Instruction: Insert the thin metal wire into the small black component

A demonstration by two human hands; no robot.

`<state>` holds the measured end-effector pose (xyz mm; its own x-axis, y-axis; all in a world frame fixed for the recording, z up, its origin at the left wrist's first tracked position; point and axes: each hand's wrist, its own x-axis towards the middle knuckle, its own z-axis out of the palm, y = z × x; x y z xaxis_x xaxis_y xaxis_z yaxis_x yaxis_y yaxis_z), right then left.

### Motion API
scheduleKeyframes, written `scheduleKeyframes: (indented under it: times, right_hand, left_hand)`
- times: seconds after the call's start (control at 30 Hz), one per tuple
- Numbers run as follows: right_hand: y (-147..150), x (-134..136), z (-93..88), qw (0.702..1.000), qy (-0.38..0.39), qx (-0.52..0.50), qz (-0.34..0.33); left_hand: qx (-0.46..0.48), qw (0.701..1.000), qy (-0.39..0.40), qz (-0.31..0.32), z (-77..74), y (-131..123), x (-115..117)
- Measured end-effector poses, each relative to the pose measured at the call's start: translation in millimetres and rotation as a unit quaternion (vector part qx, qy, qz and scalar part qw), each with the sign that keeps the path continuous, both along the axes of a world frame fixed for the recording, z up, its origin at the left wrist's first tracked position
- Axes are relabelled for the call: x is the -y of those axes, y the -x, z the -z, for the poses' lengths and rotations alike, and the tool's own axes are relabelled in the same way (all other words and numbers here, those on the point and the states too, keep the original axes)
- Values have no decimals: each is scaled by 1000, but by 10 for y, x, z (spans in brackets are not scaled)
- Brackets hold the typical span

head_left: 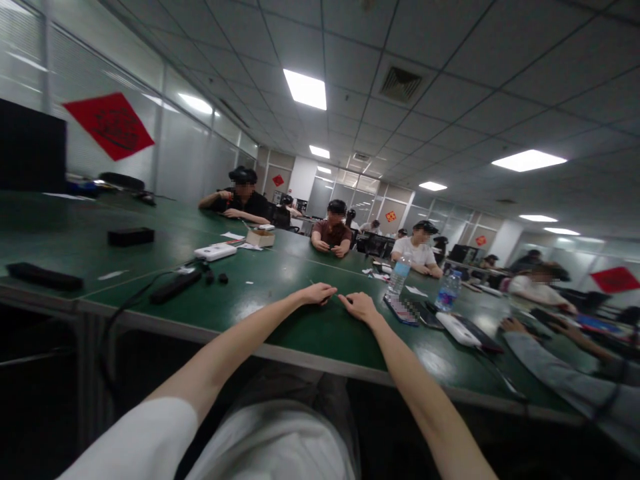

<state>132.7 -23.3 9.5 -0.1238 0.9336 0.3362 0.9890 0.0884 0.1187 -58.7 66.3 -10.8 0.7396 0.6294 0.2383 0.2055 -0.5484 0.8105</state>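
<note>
- Ceiling: white grid of square tiles, with recessed rectangular light panels running toward the far end; one square vent grille overhead
- Left side: glass partition with pale blinds, reflecting the ceiling lights; red diamond-shaped paper banner fixed to it
- Near left: dark flat screen in front of the partition
- Center: long green-topped table with a pale edge, running far
- Far end: more glazed panels, small red diamond banner
- Right: white column; another red diamond banner on the glass beyond
- Floor: lost in shadow under the table
</note>
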Motion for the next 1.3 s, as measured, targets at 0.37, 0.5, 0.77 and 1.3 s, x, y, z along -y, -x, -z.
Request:
scheduleKeyframes:
  times: [0.37,0.5,0.77,1.3]
  right_hand:
    - [-36,33,45,997,-49,49,-12]
    - [-18,42,40,994,-35,84,-64]
    - [56,44,45,997,-57,43,-24]
    - [127,17,61,997,-69,-33,27]
  left_hand:
    - [-5,998,46,44,-66,96,59]
    - [8,997,69,31,-74,110,65]
    - [47,994,101,9,-93,119,72]
    - [55,987,151,17,-85,106,54]
